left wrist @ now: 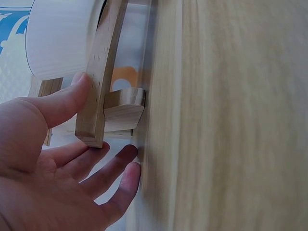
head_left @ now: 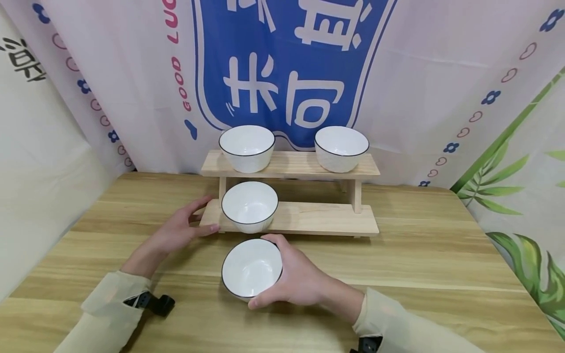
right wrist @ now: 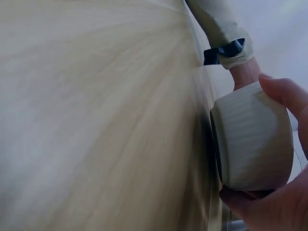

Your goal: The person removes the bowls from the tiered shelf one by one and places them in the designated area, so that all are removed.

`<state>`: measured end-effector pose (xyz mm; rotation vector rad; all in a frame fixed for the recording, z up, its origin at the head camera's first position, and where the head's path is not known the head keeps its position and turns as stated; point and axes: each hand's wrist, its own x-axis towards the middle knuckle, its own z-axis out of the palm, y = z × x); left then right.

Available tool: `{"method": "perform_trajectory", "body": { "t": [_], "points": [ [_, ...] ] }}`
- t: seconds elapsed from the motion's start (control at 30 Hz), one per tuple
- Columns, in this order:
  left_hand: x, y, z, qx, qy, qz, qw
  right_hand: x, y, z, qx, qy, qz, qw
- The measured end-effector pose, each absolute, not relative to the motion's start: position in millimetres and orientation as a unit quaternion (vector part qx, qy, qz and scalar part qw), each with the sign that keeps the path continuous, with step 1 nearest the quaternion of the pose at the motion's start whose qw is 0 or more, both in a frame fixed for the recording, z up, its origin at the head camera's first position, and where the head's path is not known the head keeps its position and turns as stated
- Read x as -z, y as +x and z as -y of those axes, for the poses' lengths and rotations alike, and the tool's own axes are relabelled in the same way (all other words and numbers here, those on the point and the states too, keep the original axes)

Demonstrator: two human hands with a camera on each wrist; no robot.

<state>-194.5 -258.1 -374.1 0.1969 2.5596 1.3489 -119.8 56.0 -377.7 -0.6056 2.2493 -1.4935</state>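
A white bowl with a dark rim point(head_left: 251, 267) is gripped by my right hand point(head_left: 302, 274), thumb and fingers spread around its side, in front of the two-tier wooden stand point(head_left: 326, 218). The right wrist view shows the ribbed outer wall of this bowl point(right wrist: 255, 139) close over the table. My left hand point(head_left: 183, 228) holds the left end of the stand's lower shelf. In the left wrist view its thumb point(left wrist: 72, 101) presses the shelf edge while the fingers lie around the end. A matching bowl point(head_left: 249, 206) sits on the lower shelf, near that hand.
Two more such bowls, one at left point(head_left: 247, 149) and one at right point(head_left: 342, 151), stand on the upper shelf point(head_left: 293, 164). The stand is near the back of the wooden table point(head_left: 423, 274). Behind it hangs a printed curtain point(head_left: 410, 88).
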Motion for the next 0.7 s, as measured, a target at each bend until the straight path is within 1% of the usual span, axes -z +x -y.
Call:
{"method": "perform_trajectory", "body": {
  "t": [0.7],
  "points": [
    [374.2, -195.4, 257.6, -0.462, 0.056, -0.876, 0.128, 378.0, -121.7, -39.8, 0.521, -0.199, -0.808, 0.191]
  ]
}}
